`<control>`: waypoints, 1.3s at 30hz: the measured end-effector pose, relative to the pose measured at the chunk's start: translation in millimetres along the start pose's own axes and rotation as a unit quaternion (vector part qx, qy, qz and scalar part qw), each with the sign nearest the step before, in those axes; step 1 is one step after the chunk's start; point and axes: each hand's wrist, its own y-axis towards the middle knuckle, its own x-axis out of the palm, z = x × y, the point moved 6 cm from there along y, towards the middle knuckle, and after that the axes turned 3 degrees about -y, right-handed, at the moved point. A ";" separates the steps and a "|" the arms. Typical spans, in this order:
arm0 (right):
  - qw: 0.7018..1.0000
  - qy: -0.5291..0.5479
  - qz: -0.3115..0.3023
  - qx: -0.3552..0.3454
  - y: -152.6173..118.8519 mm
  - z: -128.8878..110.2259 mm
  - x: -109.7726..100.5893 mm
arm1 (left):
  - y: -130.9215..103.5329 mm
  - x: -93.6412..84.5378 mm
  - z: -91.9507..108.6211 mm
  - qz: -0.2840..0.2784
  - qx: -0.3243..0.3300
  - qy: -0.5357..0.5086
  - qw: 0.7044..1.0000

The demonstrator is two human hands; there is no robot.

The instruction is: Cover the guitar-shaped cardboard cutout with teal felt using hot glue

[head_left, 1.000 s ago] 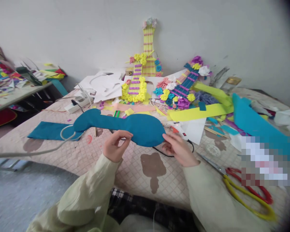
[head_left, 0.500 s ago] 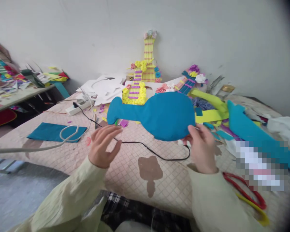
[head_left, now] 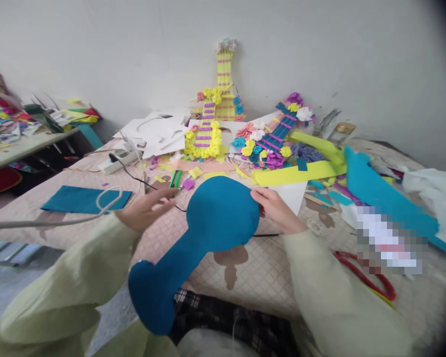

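A flat blue cutout (head_left: 223, 213), with a round body and a narrow neck ending in a flared tip, is held up over the table. My right hand (head_left: 277, 208) pinches the right edge of its round part. The neck slants down to the left, and the flared tip hangs above my lap. To the left of the round part is my left hand (head_left: 146, 208), fingers stretched out and apart from the cutout. Near its fingertips lie a green cutter (head_left: 175, 179) and a small purple paper piece (head_left: 188, 184).
Flower-trimmed paper guitars (head_left: 208, 126) stand along the wall. A white power strip (head_left: 121, 157) with cables and a folded blue sheet (head_left: 83, 199) lie at left. Yellow strips (head_left: 297, 172), a large blue piece (head_left: 386, 193) and red-handled scissors (head_left: 367, 272) are at right.
The blue cutout has swung from level to slanting, its neck now toward me and its round part further left. My right hand moved left with it; my left hand shifted left and slightly up.
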 end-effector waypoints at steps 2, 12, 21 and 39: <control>1.000 0.000 -0.011 -0.010 10.1 0.9 12.8 | -5.0 32.7 -16.3 -0.064 -0.076 -0.024 0.995; 0.999 -0.028 -0.004 -0.015 0.5 6.3 23.6 | -22.7 56.7 -54.9 0.070 -0.200 -0.234 0.949; 0.992 -0.085 0.058 -0.077 -8.1 14.6 38.0 | -30.0 69.1 -58.5 0.138 -0.209 -0.269 0.930; 0.991 0.124 0.045 -0.016 -6.5 23.7 40.0 | -49.3 96.2 -68.8 0.174 -0.246 -0.382 0.874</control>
